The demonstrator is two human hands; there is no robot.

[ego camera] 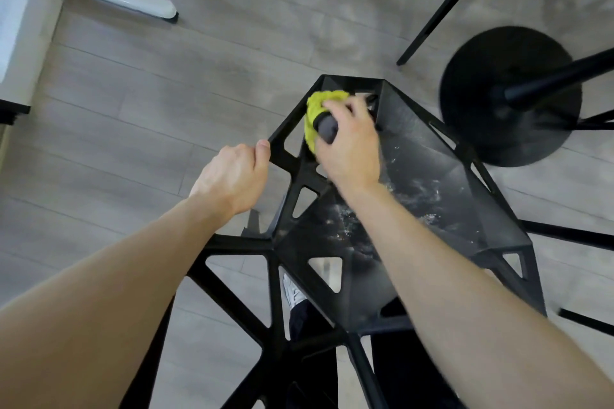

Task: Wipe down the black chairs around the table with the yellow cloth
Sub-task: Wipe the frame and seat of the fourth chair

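Soft and light, the yellow cloth (320,109) bunches in my right hand (349,146) at the front corner of the stiff black chair (428,176), whose rim my left hand (232,176) grips.

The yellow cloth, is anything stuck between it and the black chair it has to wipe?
Nothing visible. The right hand grips the yellow cloth and holds it against the black chair near its far corner, while the left hand holds the chair's edge.

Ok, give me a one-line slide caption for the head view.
Right hand wipes the black chair with a yellow cloth while the left hand steadies its frame.
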